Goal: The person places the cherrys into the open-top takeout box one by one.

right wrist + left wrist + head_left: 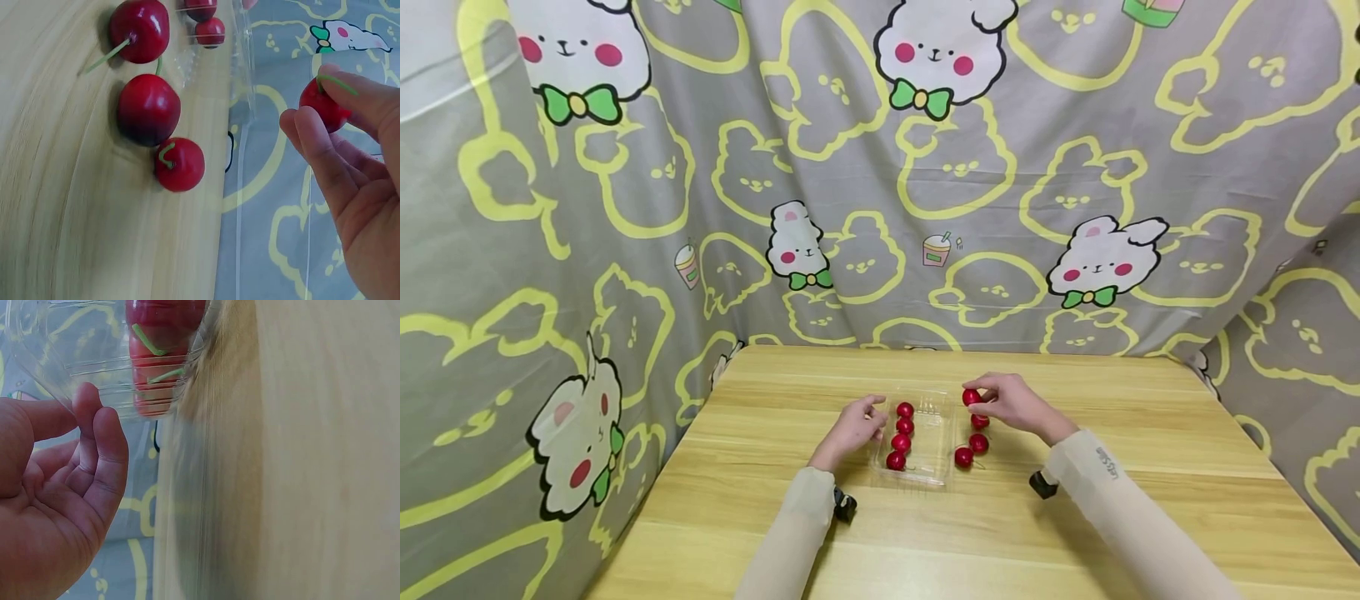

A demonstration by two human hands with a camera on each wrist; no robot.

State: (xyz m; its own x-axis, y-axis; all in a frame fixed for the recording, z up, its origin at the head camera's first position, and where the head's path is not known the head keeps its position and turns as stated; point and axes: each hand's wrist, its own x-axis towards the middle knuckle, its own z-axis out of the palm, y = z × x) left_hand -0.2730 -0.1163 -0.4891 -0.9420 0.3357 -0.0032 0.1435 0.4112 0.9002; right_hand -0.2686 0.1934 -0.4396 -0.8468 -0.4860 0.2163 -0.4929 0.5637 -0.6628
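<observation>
- A clear plastic box (934, 450) sits on the wooden table (880, 542), its walls ribbed and see-through.
- Inside it, four red cherries (902, 443) make one row along the box's 9 o'clock side, running from about 11 o'clock down to 7; the 3 o'clock half shows bare plastic.
- Green stems show on cherries inside the box in the left wrist view.
- The left hand (857, 425) is at the box's 9 o'clock side, thumb and fingertip close together on the rim in a narrow pinch.
- The right hand (1011, 403), at 2 o'clock from the box and outside it, pinches a single cherry (322, 107) between thumb and fingers, the grip only as wide as the fruit; its green stem lies against a finger, and the right wrist view shows it off the table.
- Three loose cherries (978, 443) lie on the table outside the box, from roughly 3 to 4 o'clock of it, two of them touching in the right wrist view.
- A grey curtain (865, 333) with yellow outlines and white cartoon animals hangs beyond the table, at 12 o'clock, and down the 9 o'clock side.
</observation>
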